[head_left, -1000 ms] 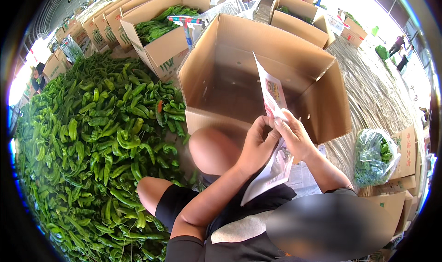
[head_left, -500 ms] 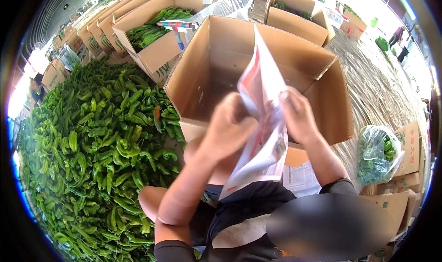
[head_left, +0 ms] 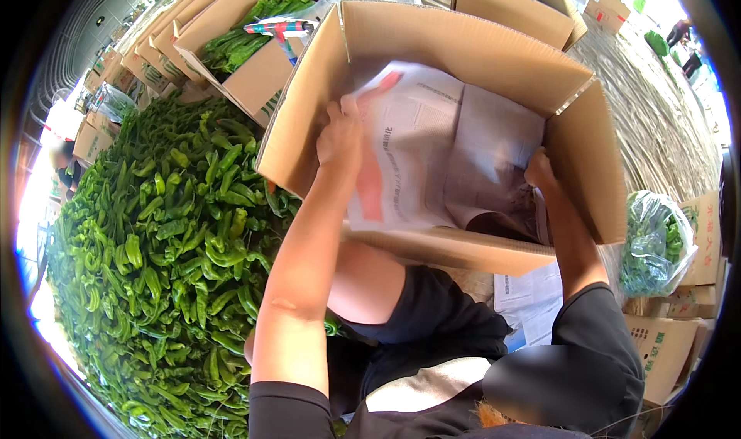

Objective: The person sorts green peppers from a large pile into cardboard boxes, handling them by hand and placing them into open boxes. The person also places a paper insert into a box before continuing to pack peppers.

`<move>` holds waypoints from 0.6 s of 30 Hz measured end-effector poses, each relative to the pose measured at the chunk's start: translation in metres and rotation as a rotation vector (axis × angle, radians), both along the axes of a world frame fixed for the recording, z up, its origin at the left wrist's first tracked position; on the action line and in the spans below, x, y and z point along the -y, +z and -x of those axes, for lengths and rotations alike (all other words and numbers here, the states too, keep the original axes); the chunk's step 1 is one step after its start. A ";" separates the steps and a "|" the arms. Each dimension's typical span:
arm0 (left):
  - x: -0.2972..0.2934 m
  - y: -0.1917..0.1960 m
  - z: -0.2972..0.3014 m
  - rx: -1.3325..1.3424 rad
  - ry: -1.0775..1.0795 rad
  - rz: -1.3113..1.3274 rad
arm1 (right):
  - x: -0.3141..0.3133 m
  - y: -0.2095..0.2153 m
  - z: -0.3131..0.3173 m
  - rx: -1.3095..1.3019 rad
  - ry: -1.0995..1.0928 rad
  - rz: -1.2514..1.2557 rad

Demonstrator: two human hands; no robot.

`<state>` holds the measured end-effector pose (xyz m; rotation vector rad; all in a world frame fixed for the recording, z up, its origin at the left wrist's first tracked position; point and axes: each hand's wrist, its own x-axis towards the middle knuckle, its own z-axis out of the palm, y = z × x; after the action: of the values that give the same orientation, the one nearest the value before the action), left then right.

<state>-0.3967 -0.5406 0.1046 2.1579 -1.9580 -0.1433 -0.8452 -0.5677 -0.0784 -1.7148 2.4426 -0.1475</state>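
Note:
A newspaper sheet (head_left: 424, 142) lies spread wide inside an open cardboard box (head_left: 471, 33) in front of me. My left hand (head_left: 340, 134) grips its left edge near the box's left wall, fingers closed. By the right wall, my right hand (head_left: 539, 169) is closed on the sheet's right edge. The paper is creased down its right half, and its lower right edge curls up over a dark gap. Most of the box floor is hidden under it.
A large heap of green peppers (head_left: 170, 269) fills the left side. Behind stands a box of peppers (head_left: 239, 76) beside a tape dispenser (head_left: 282, 30). At right sits a clear bag of greens (head_left: 656, 242) by stacked cartons. More newspaper (head_left: 529, 300) lies below the box.
The newspaper, held upright and folded above my lap before, is now opened out inside the box. My hands have moved apart and forward, the left to the left side, the right to the right.

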 end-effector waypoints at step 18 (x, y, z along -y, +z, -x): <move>0.084 -0.214 -0.009 -0.183 -0.070 -0.412 | -0.037 -0.195 0.018 -0.048 0.046 -0.539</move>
<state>-0.3873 -0.6245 -0.1097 2.2101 -2.0347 -0.7896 -0.8628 -0.5306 -0.2737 -1.5328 2.1909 0.5150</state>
